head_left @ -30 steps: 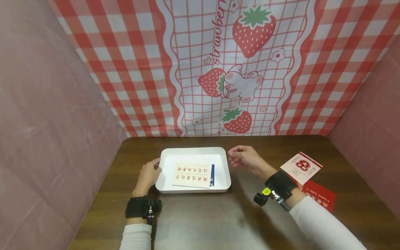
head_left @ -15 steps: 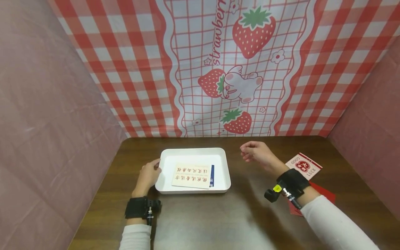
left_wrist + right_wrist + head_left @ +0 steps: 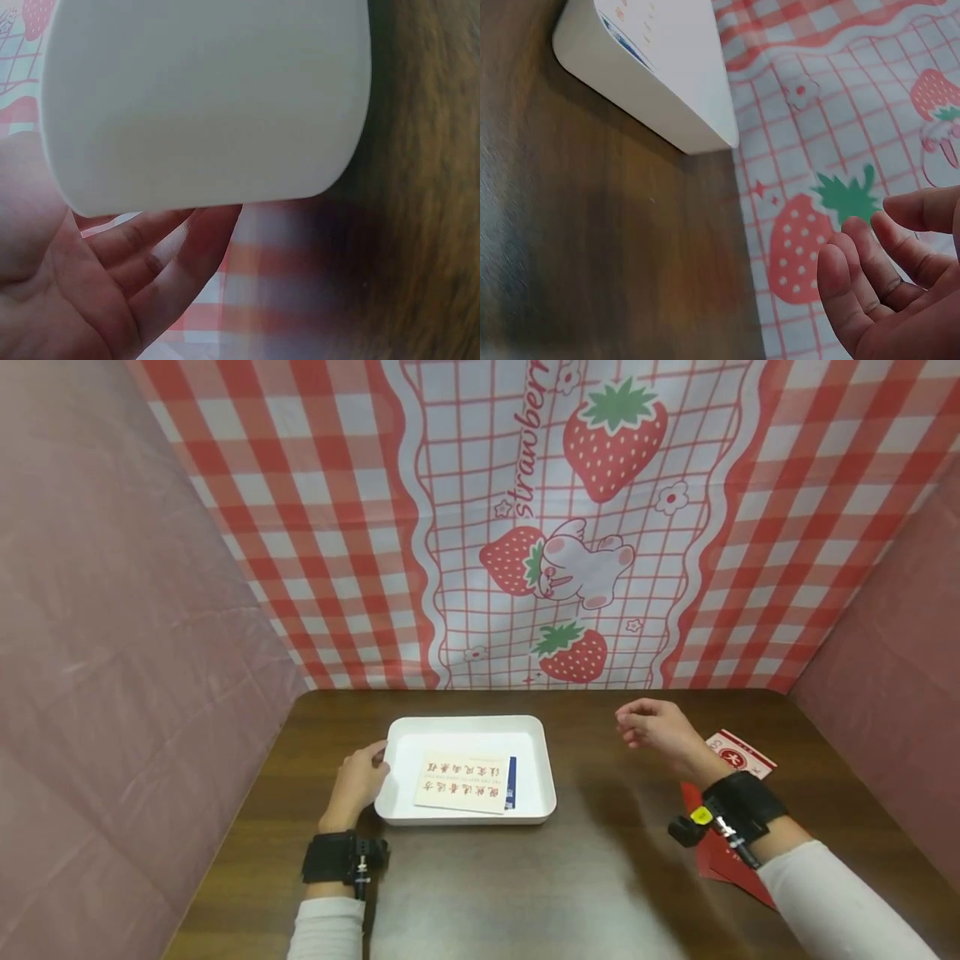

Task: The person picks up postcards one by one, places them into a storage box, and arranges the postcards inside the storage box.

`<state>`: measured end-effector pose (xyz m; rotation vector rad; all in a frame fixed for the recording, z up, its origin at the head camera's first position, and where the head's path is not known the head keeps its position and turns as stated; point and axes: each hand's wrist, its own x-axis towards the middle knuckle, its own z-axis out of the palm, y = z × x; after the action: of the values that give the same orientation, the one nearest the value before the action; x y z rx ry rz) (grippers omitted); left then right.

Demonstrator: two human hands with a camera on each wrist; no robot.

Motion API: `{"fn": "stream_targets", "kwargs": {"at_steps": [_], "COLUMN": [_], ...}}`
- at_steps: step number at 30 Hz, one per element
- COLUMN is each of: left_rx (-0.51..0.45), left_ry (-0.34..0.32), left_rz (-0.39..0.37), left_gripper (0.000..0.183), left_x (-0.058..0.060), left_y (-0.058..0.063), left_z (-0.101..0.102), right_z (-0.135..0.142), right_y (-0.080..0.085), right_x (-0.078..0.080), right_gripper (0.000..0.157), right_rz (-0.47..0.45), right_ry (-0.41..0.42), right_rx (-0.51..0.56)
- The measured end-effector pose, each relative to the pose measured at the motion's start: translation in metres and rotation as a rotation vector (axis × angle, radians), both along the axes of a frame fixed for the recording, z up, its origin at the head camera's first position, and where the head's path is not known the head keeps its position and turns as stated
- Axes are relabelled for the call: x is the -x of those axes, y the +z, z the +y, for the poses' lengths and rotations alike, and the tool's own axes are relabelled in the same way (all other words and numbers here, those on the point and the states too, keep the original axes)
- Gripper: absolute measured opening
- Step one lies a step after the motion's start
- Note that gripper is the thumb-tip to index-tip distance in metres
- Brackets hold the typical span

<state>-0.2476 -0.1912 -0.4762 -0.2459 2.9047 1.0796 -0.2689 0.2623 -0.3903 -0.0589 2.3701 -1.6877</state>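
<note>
A white tray (image 3: 465, 820) lies on the table with a cream card (image 3: 463, 781) bearing red characters in it. Part of a blue card (image 3: 512, 781) sticks out from under the cream one. My left hand (image 3: 358, 783) holds the tray by its left end. In the left wrist view, the fingers (image 3: 176, 259) of this hand curl at the tray's edge, their tips partly hidden behind it. My right hand (image 3: 663, 732) hovers to the right of the tray, apart from it. Its fingers (image 3: 840, 289) are loosely bent and hold nothing.
A white-and-red card (image 3: 738, 755) and red cards or envelopes (image 3: 723, 852) lie at the right of the brown table (image 3: 525, 893), partly covered by my right forearm. A strawberry-print cloth (image 3: 570, 568) hangs behind; pinkish cloth (image 3: 142, 677) stands at both sides.
My right hand has moved away from the tray to the right, and its forearm now covers more of the cards there. The left hand and the tray have stayed in place.
</note>
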Motion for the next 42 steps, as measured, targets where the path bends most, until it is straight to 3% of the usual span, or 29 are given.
{"fn": "stream_targets", "kwargs": {"at_steps": [9,18,32,42], "left_rx": [-0.015,-0.024,-0.027,-0.019], "left_ry": [0.014,0.014,0.022,0.023], "left_rz": [-0.021,-0.02,-0.014,-0.002], "left_gripper": [0.045,0.044,0.044,0.044], "left_x": [0.0,-0.001,-0.001,-0.001], "left_y": [-0.001,-0.002,-0.003,-0.001], "left_z": [0.0,-0.001,-0.001,-0.002], "right_z": [0.022,0.033,0.043,0.055], "right_y": [0.007,0.0,-0.004,-0.001], "right_x": [0.001,0.001,0.001,0.002], "right_gripper": [0.016,0.04,0.037,0.043], "right_rz": [0.05,0.095,0.19,0.218], "right_ry": [-0.068,-0.081,-0.07,-0.042], "right_rx": [-0.029,-0.208,-0.349,-0.513]}}
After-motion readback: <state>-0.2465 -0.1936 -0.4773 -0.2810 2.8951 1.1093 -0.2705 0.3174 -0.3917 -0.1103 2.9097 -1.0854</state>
